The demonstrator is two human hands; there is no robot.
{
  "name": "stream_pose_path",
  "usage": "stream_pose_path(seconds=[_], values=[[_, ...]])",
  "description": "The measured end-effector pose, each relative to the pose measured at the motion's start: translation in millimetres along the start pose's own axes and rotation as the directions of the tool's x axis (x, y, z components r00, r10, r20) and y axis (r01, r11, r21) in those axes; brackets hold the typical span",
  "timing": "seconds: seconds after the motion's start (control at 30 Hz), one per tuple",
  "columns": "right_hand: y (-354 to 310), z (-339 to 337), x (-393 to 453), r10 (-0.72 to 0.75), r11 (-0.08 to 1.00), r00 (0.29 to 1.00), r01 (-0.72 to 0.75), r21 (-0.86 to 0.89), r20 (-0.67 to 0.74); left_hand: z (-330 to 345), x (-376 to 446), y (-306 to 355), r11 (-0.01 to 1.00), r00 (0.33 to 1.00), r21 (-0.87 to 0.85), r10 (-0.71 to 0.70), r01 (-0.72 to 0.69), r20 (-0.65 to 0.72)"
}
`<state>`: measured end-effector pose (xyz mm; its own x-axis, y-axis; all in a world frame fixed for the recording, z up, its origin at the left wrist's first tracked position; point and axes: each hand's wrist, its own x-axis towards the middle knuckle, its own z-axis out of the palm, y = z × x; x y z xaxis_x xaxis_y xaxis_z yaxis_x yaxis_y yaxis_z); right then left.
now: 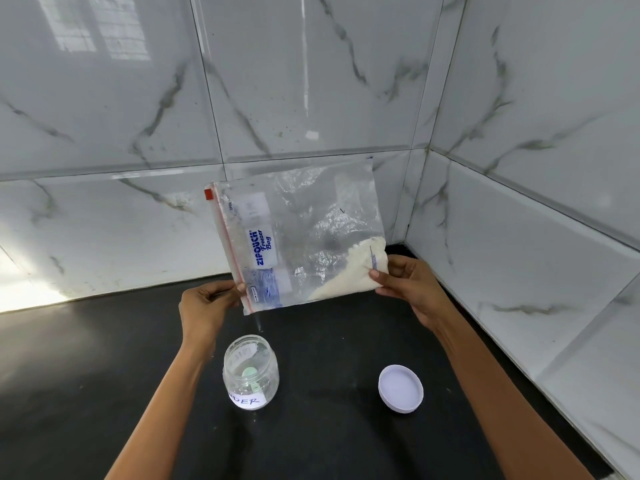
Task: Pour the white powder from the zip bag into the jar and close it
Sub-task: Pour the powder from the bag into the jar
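I hold a clear zip bag turned on its side above the counter, its red zip edge on the left. My left hand pinches the lower zip corner. My right hand grips the bag's bottom corner, where the white powder is heaped. A thin trickle of powder falls from the lower zip corner toward the open clear jar, which stands upright below with a white paper label on its front. The jar's white lid lies on the counter to the right of the jar.
The black counter runs into a corner of white marble-patterned wall tiles behind and to the right.
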<state>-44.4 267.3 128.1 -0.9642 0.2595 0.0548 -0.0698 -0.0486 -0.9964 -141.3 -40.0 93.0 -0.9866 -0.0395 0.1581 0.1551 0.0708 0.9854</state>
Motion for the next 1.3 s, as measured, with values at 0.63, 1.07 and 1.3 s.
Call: stream_pose_path(seconds=[0.63, 1.07, 1.3], values=[[-4, 8, -1, -0.006, 1.0, 0.982, 0.006, 0.002, 0.191, -1, -4, -3, 0.995, 1.0, -0.098, -0.008, 0.006, -0.018], [0, 19, -17, 0.025, 0.995, 0.987, -0.04, 0.092, 0.156, -19, -16, -1, 0.99, 0.997, -0.137, -0.018, 0.027, 0.069], [0, 26, -28, 0.008, 1.0, 0.991, -0.01, 0.01, 0.132, -26, -36, 0, 0.992, 0.996, -0.118, -0.038, 0.047, 0.077]])
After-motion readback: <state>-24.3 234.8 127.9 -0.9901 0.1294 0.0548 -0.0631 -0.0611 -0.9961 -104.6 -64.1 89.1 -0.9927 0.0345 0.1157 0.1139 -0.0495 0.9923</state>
